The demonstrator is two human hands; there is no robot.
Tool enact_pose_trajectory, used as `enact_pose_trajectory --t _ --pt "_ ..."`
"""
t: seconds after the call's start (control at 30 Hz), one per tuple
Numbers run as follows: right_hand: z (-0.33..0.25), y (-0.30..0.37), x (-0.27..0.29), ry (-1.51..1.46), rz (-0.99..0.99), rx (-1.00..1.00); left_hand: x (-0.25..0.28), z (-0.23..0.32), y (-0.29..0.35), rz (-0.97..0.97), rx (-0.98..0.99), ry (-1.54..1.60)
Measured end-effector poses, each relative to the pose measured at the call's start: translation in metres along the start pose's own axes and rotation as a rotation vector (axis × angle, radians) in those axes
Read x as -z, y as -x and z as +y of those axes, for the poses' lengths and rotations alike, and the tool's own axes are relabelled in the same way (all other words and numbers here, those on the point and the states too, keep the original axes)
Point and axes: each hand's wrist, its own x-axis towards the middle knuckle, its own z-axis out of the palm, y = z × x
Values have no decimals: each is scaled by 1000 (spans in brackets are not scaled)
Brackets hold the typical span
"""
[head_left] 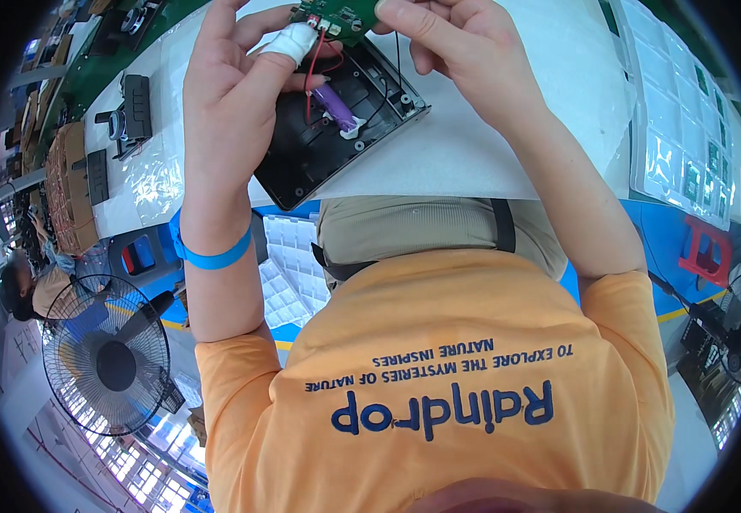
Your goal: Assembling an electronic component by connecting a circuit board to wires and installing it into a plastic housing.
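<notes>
The left hand (238,94) and right hand (482,64) pinch a green circuit board (349,20) between their fingers above an open black housing (302,162) containing a purple cell (334,107) at the bench's (507,171) near edge, while farther right a clear compartmented tray (663,107) holds small green boards (693,183).

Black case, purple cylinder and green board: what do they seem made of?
Black case: probably moulded plastic, satin; round posts rise from its floor. Purple cylinder: perhaps a smooth plastic wrap, judging by its even colour and soft sheen; its core is hidden. Green board: likely coated laminate, given the smooth green face bearing small components.
</notes>
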Motion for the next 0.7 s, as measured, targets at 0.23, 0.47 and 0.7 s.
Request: enact_pose_trajectory --t 0.23,0.47,0.7 --pt "-15 6 -12 -85 2 -145 23 -18 -8 -115 -18 -37" --pt "-5 7 -16 -84 -130 94 20 -30 -5 -46 -381 -311" --pt "-7 14 -4 359 -211 95 14 -39 -2 158 -778 -463"
